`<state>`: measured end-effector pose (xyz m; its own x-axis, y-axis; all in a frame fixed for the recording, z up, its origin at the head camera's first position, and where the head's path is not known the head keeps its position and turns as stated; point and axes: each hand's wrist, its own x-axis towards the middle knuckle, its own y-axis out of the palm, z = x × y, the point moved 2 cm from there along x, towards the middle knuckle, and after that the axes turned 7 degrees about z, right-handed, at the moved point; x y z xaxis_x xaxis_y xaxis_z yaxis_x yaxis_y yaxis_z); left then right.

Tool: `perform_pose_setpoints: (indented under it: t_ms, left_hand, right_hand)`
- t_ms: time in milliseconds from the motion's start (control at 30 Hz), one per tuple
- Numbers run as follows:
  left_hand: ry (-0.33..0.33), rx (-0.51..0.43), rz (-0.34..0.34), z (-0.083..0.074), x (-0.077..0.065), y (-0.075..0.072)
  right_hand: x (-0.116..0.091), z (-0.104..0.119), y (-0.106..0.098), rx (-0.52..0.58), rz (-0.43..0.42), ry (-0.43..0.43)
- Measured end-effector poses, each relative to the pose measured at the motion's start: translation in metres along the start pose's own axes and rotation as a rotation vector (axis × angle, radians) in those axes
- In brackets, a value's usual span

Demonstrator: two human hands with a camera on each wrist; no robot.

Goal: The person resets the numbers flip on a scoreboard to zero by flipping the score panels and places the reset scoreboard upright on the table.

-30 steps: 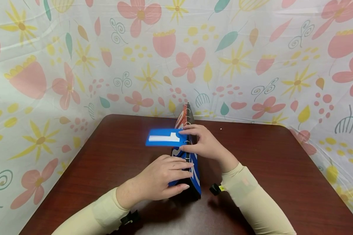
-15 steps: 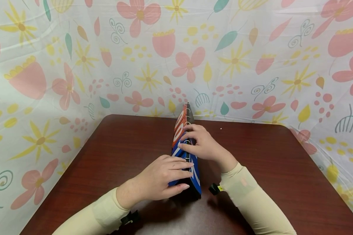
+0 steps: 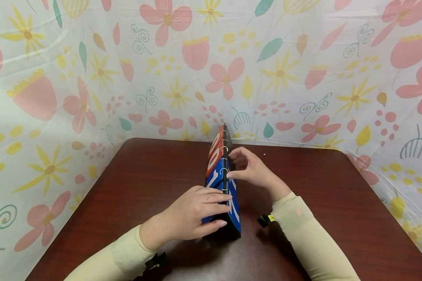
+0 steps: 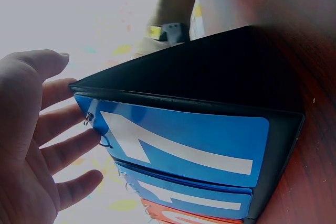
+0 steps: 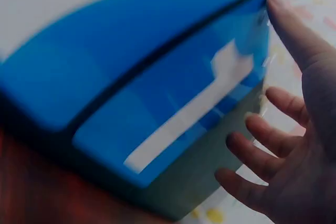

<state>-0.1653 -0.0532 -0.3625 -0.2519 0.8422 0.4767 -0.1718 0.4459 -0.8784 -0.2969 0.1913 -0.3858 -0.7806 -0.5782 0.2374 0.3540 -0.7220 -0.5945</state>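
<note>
Centrally, head view: flip scoreboard [image 3: 214, 179] stands tent-like on the dark red worktop [image 3: 320, 195], ridge running near to far. Red cards [image 3: 214, 152] hang on the far part of its left face, blue cards [image 3: 233, 205] nearer; metal rings [image 3: 224, 170] line the ridge. Left hand [image 3: 190, 212] lies over the near end, fingers spread across the ridge. Right hand [image 3: 254, 169] is at mid-ridge on the right side, thumb and fingers apart, bent loosely. Floral curtain [image 3: 285, 109] behind.

Left wrist view: left face and near triangular end of the black stand [image 4: 210, 66] visible. Left fingers are apart from one another, along the ridge; nothing clamped. Whether every fingertip makes contact, cannot tell.

Right wrist view: blurred. Right face shows a large blue card near and a smaller one, white "1", farther off. Right thumb tip meets the ridge; the other fingers are separated, nothing gripped.
</note>
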Motion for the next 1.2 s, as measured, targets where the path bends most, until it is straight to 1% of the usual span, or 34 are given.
perform_pose_setpoints:
  t_ms: [100, 200, 333, 433, 500, 633, 767, 900, 1100, 1200]
  left_hand:
    - [-0.003, -0.003, 0.002, 0.000, 0.000, 0.000]
    - [-0.008, -0.008, 0.007, 0.001, -0.001, -0.001]
    - [-0.014, -0.012, 0.015, 0.001, -0.001, -0.002]
    - [-0.016, -0.013, 0.017, 0.001, -0.001, -0.002]
    - [-0.015, -0.012, 0.015, 0.000, -0.001, -0.001]
    - [-0.014, -0.006, 0.012, 0.000, -0.001, -0.001]
    - [-0.021, -0.010, 0.023, 0.000, -0.001, -0.001]
    - [-0.026, -0.014, 0.034, -0.001, -0.001, -0.002]
    - [-0.022, -0.009, 0.027, -0.001, 0.000, -0.002]
    - [-0.023, -0.006, 0.028, -0.001, 0.000, -0.001]
  right_hand:
    - [0.002, -0.020, 0.002, 0.073, 0.040, 0.026]
    - [0.003, -0.034, 0.005, 0.102, 0.081, 0.027]
    - [0.003, -0.046, 0.008, 0.151, 0.122, 0.043]
    - [0.002, -0.053, 0.008, 0.188, 0.158, 0.084]
    - [0.001, -0.058, 0.007, 0.200, 0.177, 0.118]
    - [-0.001, -0.067, 0.002, 0.175, 0.206, 0.158]
    - [-0.004, -0.072, -0.003, 0.160, 0.260, 0.151]
    - [-0.005, -0.068, -0.007, 0.161, 0.306, 0.129]
    - [-0.006, -0.062, -0.013, 0.112, 0.309, 0.110]
    - [-0.007, -0.059, -0.018, 0.109, 0.290, 0.123]
